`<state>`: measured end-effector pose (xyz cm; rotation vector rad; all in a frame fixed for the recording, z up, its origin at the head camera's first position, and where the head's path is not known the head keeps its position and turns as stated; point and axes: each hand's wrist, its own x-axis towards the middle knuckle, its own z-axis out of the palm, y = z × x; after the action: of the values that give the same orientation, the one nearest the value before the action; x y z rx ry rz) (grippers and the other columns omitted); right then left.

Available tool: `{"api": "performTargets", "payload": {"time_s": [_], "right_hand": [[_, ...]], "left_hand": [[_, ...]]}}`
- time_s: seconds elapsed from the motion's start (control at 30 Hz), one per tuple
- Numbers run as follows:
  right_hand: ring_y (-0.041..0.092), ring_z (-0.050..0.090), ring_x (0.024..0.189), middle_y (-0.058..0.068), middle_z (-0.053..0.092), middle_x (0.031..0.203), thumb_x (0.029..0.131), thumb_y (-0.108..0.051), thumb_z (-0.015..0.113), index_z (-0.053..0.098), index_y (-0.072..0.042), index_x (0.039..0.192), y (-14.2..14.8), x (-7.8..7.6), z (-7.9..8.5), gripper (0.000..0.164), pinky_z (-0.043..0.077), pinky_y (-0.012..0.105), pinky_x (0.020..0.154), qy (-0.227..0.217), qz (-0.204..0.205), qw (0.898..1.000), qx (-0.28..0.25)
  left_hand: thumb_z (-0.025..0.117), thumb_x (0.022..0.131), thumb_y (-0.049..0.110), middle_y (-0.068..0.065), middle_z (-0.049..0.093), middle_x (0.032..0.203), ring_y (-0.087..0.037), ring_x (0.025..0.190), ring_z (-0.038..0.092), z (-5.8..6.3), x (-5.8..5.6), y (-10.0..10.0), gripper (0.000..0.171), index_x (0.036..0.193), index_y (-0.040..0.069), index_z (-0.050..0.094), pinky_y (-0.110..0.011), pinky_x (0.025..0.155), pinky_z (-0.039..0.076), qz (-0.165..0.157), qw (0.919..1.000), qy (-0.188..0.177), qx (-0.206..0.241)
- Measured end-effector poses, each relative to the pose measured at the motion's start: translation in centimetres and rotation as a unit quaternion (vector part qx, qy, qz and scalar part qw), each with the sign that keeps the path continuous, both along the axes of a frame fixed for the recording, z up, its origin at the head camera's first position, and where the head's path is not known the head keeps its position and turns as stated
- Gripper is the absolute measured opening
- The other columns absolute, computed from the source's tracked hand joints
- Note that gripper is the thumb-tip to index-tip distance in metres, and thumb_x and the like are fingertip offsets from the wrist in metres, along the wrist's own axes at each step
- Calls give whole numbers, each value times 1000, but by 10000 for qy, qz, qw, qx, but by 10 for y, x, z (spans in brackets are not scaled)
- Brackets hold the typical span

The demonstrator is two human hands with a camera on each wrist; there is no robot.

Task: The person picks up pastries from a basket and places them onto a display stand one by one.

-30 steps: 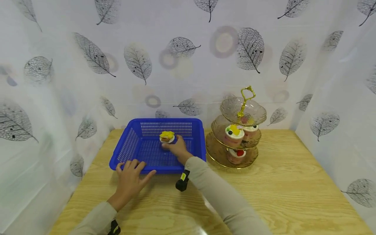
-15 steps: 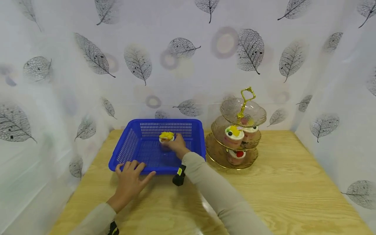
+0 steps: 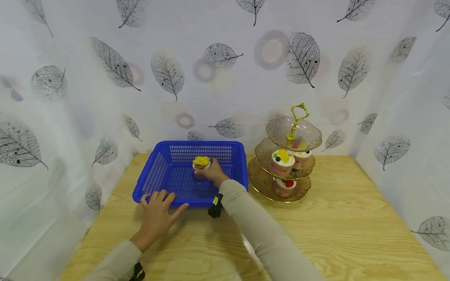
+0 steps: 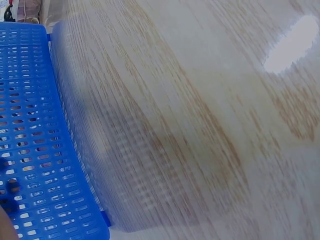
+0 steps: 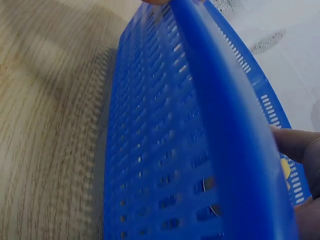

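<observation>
A dessert cup (image 3: 201,160) with white cream and yellow fruit on top is inside the blue plastic basket (image 3: 165,148). My right hand (image 3: 212,174) grips the cup from its right side, thumb toward me, and covers part of it. In the right wrist view, the basket wall hides most of the cup, with a bit of yellow topping showing beside the right hand (image 5: 305,165). My left hand (image 3: 157,212) rests on the basket's front rim at the left, fingers over the rim and thumb spread out to the right.
A three-tier glass stand (image 3: 260,183) with a gold handle stands right of the basket. Its middle tier bears two dessert cups (image 3: 282,166), and a strawberry-topped cup (image 3: 285,187) sits on the bottom tier. The wooden table (image 3: 351,218) meets leaf-patterned sheeting at back and sides.
My right hand has closed further round the dessert cup, its thumb now across the cup's near side. The left hand stays on the rim. The basket stays in place.
</observation>
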<state>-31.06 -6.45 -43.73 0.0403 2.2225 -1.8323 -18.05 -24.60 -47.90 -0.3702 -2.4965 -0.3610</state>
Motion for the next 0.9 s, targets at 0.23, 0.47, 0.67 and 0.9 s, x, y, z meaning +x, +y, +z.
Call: {"api": "performTargets", "payload": {"time_s": [0.23,0.47,0.67,0.9], "right_hand": [[38,34,136,26,31,148,76,-10,78,18,3,149,-1,-10,-6,96,26,43,113,11,14,10000,47],[35,29,139,23,25,153,76,-6,77,15,-2,152,0,-15,-10,98,22,42,114,24,183,9998,67],[36,34,136,24,30,150,73,3,77,13,-1,151,-1,-19,-15,102,24,40,114,99,398,9986,345],[41,32,135,27,31,146,68,-1,83,25,-5,149,-1,-21,-15,99,27,49,111,338,524,9864,1523]], "left_hand": [[59,84,62,-9,59,87,-33,86,52,2,0,-1,54,93,9,66,-67,87,25,25,10000,-23,-88],[65,81,58,-7,58,87,-32,86,52,0,0,1,51,94,9,67,-66,87,25,75,9998,-137,-96],[66,81,57,-6,58,87,-31,85,52,0,1,3,48,93,10,66,-66,88,24,43,9999,-137,-67],[62,83,59,-6,57,86,-30,84,51,-1,0,0,49,93,11,65,-67,88,23,26,10000,-58,-9]]}}
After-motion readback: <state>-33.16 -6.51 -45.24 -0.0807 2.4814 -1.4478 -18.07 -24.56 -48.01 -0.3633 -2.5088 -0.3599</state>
